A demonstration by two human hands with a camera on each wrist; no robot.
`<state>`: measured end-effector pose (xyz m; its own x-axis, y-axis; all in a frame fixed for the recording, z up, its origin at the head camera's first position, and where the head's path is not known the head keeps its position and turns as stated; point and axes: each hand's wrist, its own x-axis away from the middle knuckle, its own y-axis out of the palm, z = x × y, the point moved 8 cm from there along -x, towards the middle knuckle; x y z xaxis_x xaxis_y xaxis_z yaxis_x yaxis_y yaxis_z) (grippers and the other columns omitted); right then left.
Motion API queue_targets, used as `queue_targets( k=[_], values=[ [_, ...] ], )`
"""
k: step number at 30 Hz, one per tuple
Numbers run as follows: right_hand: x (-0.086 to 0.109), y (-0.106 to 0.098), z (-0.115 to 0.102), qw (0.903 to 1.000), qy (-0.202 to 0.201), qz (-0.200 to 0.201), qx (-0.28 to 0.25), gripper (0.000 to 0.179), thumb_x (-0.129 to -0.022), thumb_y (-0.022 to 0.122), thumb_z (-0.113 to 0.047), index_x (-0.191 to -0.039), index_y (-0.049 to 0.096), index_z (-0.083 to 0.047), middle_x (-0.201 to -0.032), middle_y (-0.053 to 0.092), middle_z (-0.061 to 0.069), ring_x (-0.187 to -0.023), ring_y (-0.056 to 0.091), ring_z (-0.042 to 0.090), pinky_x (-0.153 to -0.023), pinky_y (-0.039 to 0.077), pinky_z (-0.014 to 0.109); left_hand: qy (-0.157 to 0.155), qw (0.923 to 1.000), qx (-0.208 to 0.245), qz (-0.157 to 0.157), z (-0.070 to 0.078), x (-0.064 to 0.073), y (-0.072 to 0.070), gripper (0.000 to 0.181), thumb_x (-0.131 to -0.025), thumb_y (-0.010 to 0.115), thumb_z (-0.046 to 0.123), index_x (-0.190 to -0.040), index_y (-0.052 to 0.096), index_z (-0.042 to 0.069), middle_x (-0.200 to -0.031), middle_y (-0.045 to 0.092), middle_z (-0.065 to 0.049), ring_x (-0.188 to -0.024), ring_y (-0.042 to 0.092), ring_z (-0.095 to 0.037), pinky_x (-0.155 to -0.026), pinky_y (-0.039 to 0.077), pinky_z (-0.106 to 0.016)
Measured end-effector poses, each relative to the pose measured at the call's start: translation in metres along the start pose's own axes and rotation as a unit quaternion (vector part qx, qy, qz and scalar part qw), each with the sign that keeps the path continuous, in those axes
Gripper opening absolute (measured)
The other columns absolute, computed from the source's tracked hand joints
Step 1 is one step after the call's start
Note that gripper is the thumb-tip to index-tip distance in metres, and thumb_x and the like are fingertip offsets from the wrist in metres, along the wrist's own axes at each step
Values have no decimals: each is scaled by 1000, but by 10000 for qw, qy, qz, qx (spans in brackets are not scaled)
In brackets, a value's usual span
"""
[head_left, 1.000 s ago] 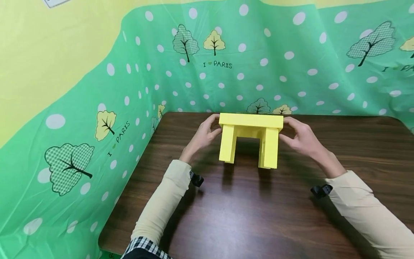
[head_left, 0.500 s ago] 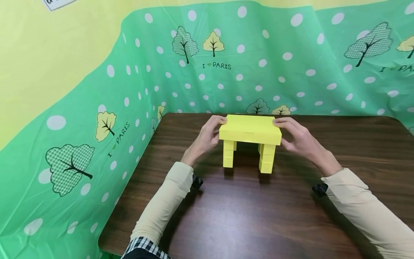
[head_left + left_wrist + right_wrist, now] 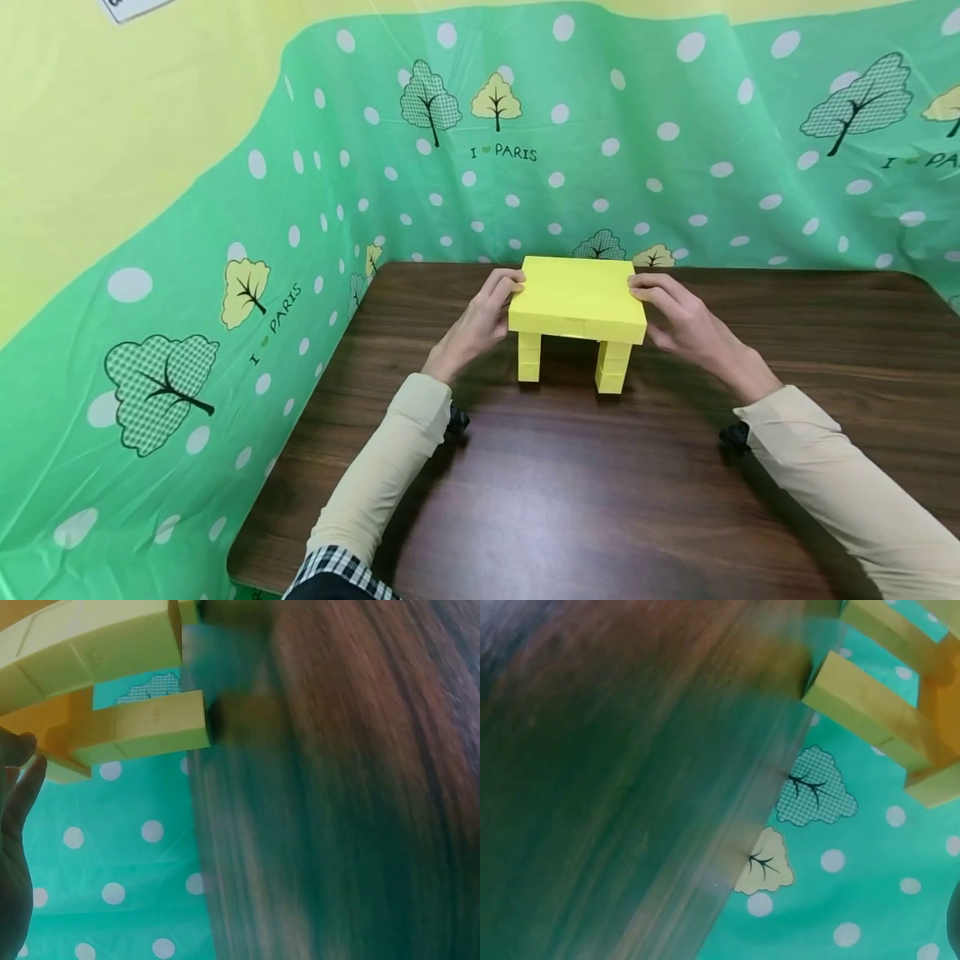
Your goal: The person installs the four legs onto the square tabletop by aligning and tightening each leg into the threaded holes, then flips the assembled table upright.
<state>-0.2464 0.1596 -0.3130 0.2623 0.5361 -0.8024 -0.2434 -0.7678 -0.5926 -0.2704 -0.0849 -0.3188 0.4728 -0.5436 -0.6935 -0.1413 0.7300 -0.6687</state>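
A yellow toy table (image 3: pixel 577 293) made of blocks stands upright between both hands, with a flat top and block legs. My left hand (image 3: pixel 478 321) grips its left edge, fingertips on the top and thumb lower. On the opposite edge, my right hand (image 3: pixel 693 329) pinches the top the same way. Seen from the left wrist, a yellow leg (image 3: pixel 150 726) ends close to the wooden tabletop; whether it touches, I cannot tell. The right wrist view shows another leg (image 3: pixel 870 712), while the right hand is almost wholly out of that view.
A dark brown wooden table (image 3: pixel 525 500) with rounded corners lies beneath. Green cloth (image 3: pixel 675 167) with white dots and printed trees hangs behind it and along its left side. Black wrist cameras (image 3: pixel 735 437) sit at the sleeves.
The toy table has tipped from leaning, legs towards me, to upright, so its flat top now shows. It has come down slightly over the last half second. Both hands keep their hold.
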Motion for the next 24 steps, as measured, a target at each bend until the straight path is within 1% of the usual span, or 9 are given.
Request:
queue_targets(
  k=[3, 6, 11, 14, 17, 24],
  values=[
    [0, 0, 0, 9999, -101, -13, -23, 30, -83, 49, -3, -106, 61, 12, -114, 58, 29, -106, 55, 40, -105, 37, 14, 58, 9991, -428, -35, 0, 1, 3, 32, -81, 54, -20, -107, 48, -2, -124, 46, -15, -125, 47, -24, -100, 47, -23],
    [1, 1, 1, 9998, -196, -69, 1, 31, -75, 52, 7, -105, 61, 12, -115, 58, 30, -106, 54, 40, -106, 36, 15, 115, 9976, -681, -64, 0, 2, 5, 32, -80, 55, -20, -106, 48, -2, -124, 47, -15, -126, 47, -24, -103, 44, -22],
    [4, 3, 2, 9992, -227, -272, 182, 35, -70, 53, 14, -105, 59, 13, -117, 57, 30, -109, 53, 40, -108, 34, 17, 187, 9941, -1043, -233, 0, 3, 11, 30, -80, 53, -18, -105, 48, -1, -123, 46, -14, -125, 46, -23, -107, 40, -20],
    [4, 5, 3, 9986, -198, -393, 285, 36, -69, 53, 17, -105, 58, 14, -118, 56, 30, -110, 53, 40, -109, 33, 17, 228, 9913, -1249, -342, 0, 3, 13, 29, -81, 53, -16, -104, 48, 0, -123, 45, -13, -124, 45, -22, -107, 39, -20],
    [5, 7, 3, 9978, -184, -498, 406, 37, -69, 53, 19, -105, 57, 14, -118, 56, 30, -110, 53, 39, -109, 31, 15, 274, 9894, -1363, -407, 0, 4, 15, 30, -80, 54, -16, -104, 47, 0, -122, 45, -14, -123, 45, -23, -106, 40, -20],
    [5, 10, 2, 9965, -195, -609, 542, 32, -74, 48, 12, -104, 57, 13, -118, 56, 29, -109, 53, 39, -110, 29, 13, 265, 9877, -1447, -531, -2, 7, 19, 33, -78, 55, -17, -104, 46, 1, -122, 44, -14, -123, 44, -24, -105, 41, -22]
  ],
)
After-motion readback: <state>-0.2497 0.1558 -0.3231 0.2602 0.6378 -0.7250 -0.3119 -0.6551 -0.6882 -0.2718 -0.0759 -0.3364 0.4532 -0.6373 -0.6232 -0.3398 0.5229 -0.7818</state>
